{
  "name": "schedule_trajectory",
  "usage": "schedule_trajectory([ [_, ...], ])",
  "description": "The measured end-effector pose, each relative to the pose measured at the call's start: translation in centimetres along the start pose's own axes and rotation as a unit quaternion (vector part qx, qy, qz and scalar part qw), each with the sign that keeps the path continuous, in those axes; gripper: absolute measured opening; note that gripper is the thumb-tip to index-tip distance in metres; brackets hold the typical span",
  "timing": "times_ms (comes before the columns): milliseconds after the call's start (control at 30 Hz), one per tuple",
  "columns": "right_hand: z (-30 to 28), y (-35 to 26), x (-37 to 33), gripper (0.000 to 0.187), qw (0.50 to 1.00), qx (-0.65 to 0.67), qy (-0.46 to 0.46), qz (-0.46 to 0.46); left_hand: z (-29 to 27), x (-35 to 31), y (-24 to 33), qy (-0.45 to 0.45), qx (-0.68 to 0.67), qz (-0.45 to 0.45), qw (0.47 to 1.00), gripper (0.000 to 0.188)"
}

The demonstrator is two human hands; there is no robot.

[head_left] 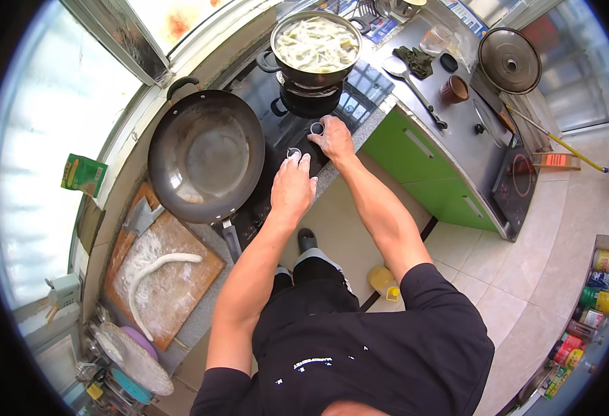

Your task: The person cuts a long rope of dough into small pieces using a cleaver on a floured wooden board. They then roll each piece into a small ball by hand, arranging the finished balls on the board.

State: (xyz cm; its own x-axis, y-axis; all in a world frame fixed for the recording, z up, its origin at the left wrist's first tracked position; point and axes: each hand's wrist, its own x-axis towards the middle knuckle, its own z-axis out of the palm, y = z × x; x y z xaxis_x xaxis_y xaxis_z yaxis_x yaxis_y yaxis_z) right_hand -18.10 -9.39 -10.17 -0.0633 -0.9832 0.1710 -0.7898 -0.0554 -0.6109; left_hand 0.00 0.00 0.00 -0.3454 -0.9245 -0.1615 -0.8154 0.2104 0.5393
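Both my hands are at the front edge of a black glass gas stove, their fingers dusted with flour. My left hand (294, 186) has its fingertips closed around the left round knob (293, 152). At the right knob (316, 129), my right hand (335, 141) pinches the rim between thumb and fingers. A large dark wok (207, 156) with a long handle sits on the left burner, with nothing in it. Beyond my hands stands a steamer pot (316, 43) filled with pale, greenish-white pieces, above a black lower pot (309, 100).
A floured wooden board (197, 267) at left carries a long dough rope (141, 281) and a cleaver (140, 216). On the right counter lie a ladle (412, 82), a brown cup (454, 90) and a pot lid (510, 61). A yellow oil jug (383, 283) stands on the floor.
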Motion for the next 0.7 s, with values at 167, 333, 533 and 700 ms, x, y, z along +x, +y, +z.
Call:
schedule_trajectory([
  [167, -1.1, 0.6, 0.3, 0.047, 1.000, 0.006, 0.000, -0.009, 2.4, 1.5, -0.3, 0.050, 0.088, 0.038, 0.994, 0.063],
  [333, -0.5, 1.2, 0.7, 0.043, 0.999, 0.005, -0.008, -0.049, 2.8, 2.8, -0.8, 0.013, 0.083, 0.038, 0.996, 0.064],
  [533, -1.7, 0.8, 1.7, 0.045, 0.991, -0.047, -0.106, -0.061, 2.7, 2.2, -0.5, -0.002, 0.057, 0.039, 0.998, 0.067],
  [700, -2.0, 0.0, 1.2, 0.051, 0.993, -0.055, -0.090, -0.053, 1.8, 0.7, 0.0, -0.003, 0.000, 0.049, 0.999, 0.068],
])
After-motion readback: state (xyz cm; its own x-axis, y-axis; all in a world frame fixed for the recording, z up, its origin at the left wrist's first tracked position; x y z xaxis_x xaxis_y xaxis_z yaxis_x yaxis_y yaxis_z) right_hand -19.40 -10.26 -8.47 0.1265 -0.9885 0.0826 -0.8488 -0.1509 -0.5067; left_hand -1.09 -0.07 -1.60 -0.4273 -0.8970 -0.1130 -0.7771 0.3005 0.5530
